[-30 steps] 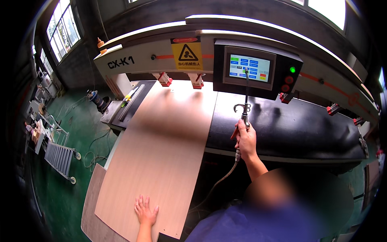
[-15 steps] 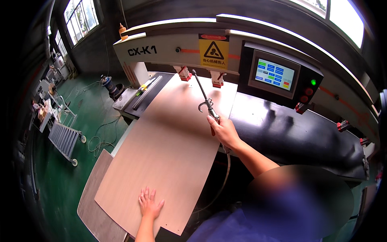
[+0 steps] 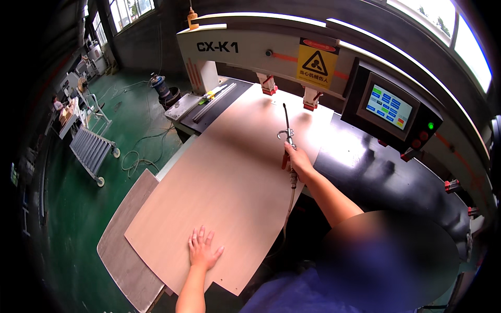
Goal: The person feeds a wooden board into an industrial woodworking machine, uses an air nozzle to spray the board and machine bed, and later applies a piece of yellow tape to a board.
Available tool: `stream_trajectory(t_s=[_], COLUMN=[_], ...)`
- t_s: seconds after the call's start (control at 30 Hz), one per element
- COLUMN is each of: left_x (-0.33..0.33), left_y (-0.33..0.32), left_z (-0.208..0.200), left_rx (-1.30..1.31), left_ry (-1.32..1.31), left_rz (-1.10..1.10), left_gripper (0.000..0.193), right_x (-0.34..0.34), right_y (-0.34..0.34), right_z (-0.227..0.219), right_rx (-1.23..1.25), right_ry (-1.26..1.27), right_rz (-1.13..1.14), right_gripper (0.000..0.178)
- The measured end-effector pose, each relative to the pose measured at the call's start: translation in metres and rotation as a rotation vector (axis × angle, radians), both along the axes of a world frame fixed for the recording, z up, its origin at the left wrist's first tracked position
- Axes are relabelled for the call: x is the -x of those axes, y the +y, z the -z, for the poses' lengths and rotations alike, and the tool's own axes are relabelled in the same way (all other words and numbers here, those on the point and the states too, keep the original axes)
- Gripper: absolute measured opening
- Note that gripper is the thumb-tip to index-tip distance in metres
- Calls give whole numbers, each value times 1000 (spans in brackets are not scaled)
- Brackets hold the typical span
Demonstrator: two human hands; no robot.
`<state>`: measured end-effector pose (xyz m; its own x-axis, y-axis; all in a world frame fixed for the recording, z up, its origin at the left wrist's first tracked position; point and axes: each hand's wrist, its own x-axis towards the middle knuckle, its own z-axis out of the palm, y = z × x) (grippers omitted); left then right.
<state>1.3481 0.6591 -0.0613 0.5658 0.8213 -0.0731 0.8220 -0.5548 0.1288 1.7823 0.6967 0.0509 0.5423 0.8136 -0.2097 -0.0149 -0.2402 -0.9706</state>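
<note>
A large wood-grain panel lies flat on the machine bed, its near end jutting toward me. My left hand rests palm down on that near end, fingers spread. Over the panel's right part, my right hand is closed around an air blow gun. The gun's long thin nozzle points away from me, toward the space between two red-and-white clamps on the machine's beam. A hose runs from its handle back toward me. Small holes show near the panel's notched near corner.
The machine's beam crosses the far side, bearing a warning sign and a touch-screen control box. To the right stretches a black bed. A grey-brown board sits under the panel's left edge. A wheeled roller cart stands left.
The view has swung left, so the scene sits farther right. The blow gun's nozzle has drawn back from the clamps and turned from leaning left to more upright. My left hand stays on the panel.
</note>
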Motion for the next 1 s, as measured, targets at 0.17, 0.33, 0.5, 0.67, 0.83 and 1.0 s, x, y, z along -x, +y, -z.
stream_trajectory(t_s=[0.17,0.33,0.5,0.67,0.83,1.0], left_x=[4,3,5,3,5,5], left_y=[1,2,2,3,3,3], left_z=[1,-1,0,1,0,-2], left_rx=[11,17,13,23,51,47], left_ry=[-12,-32,-34,-32,-33,-36], left_rz=[-12,0,0,3,-7,-10], left_gripper=[73,73,73,74,74,73], right_x=[7,6,-9,-34,-28,-28], right_y=[21,87,151,186,189,196], right_z=[-2,-52,-98,-96,-107,-109], right_rx=[59,-16,6,21,53,51], right_ry=[87,-234,-378,-479,-371,-307], right_rz=[2,55,156,258,233,243], right_gripper=[51,58,54,57,50,47])
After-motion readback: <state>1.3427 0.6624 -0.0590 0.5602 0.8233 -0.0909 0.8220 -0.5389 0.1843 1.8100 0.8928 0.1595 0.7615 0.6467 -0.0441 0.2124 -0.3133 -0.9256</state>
